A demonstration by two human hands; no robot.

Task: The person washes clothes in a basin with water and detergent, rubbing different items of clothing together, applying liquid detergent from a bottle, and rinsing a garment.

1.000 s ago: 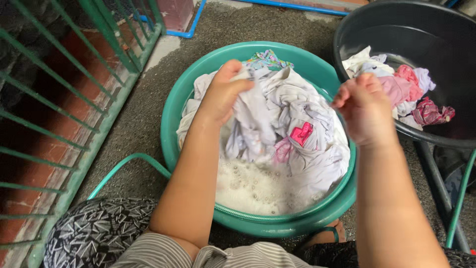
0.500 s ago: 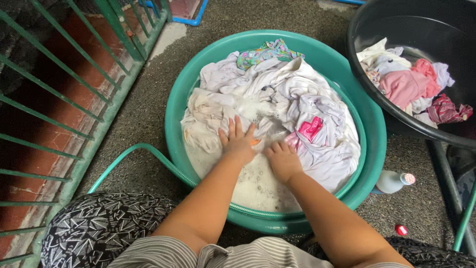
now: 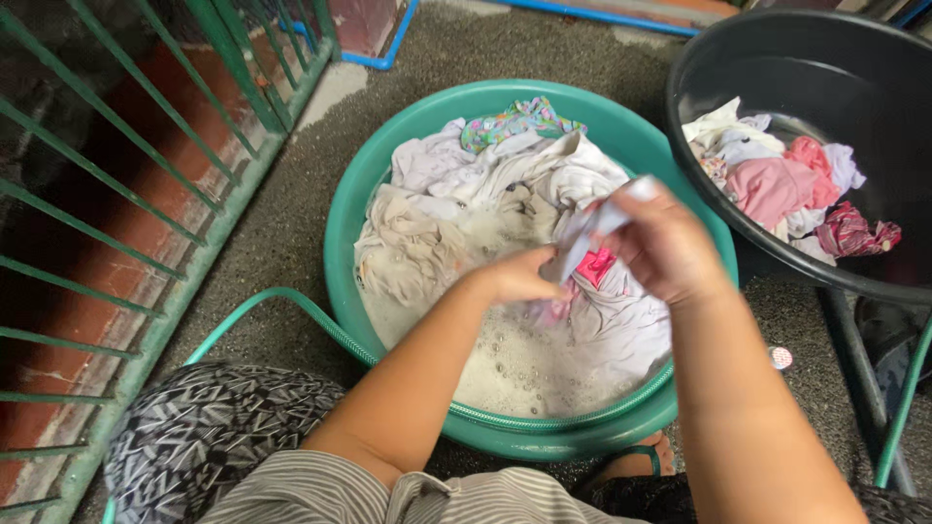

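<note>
Right now a small strip of pale, wet cloth (image 3: 594,231) is pinched between both hands, lifted just above the soapy water: the right hand (image 3: 665,247) is clenched around its upper end, and the left hand (image 3: 515,277) grips its lower end with closed fingers. Rubbing it well, judging from this hold, means keeping the two grips close together and working the cloth against itself over the suds, so drips fall back in. Directly beneath the hands lies a heap of soaked white and cream garments (image 3: 485,194) with a bright pink patch (image 3: 594,264) just under the right hand, all sitting in a round green plastic basin (image 3: 359,184) of foamy water. Beyond the right hand a large black tub (image 3: 777,58) holds pink and white clothes. Past the left forearm a green hose (image 3: 282,301) curves over the basin rim, and farther left stands a green metal railing (image 3: 146,184).
</note>
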